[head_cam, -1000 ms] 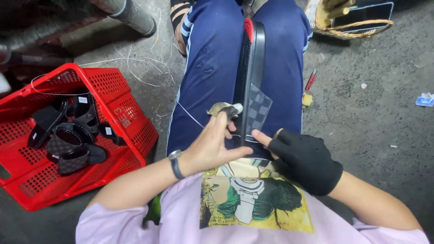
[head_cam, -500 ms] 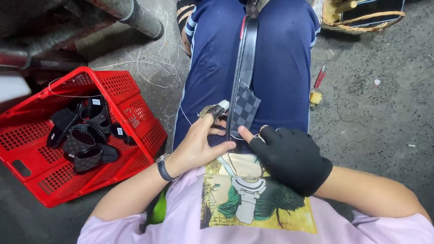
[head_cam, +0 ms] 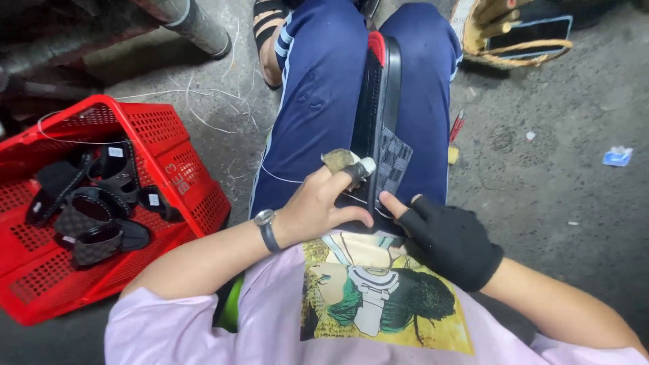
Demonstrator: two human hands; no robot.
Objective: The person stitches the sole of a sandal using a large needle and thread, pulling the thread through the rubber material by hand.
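Two hands meet over a long black sandal sole [head_cam: 378, 101] that lies lengthwise between the seated person's thighs, its far end tipped with red. Laid along the blue trousers, the sole seems braced by the legs so that neither hand has to carry its weight. The bare left hand [head_cam: 318, 206], with a wristwatch [head_cam: 265, 220] at its wrist, presses down on the near end with its thumb; its forefinger wears a worn fabric wrap, probably as a guard, and reaches to the black-and-grey checked strap [head_cam: 393, 159] where it joins the sole. The gloved right hand [head_cam: 449, 240], in a black fingerless glove, closes on the near right edge of the sole, bare thumb tip pointing in toward the left thumb, likely pinning the strap end in place. A thin white thread [head_cam: 280, 177] runs from the left hand across the left thigh.

On the concrete floor to the left stands a red plastic crate [head_cam: 169, 142] holding a loose pile of similar dark straps [head_cam: 94, 209], within reach of the left arm. To the right of the legs a red-handled tool [head_cam: 457, 126] lies on the floor, and a woven basket [head_cam: 520, 51] sits beyond it.
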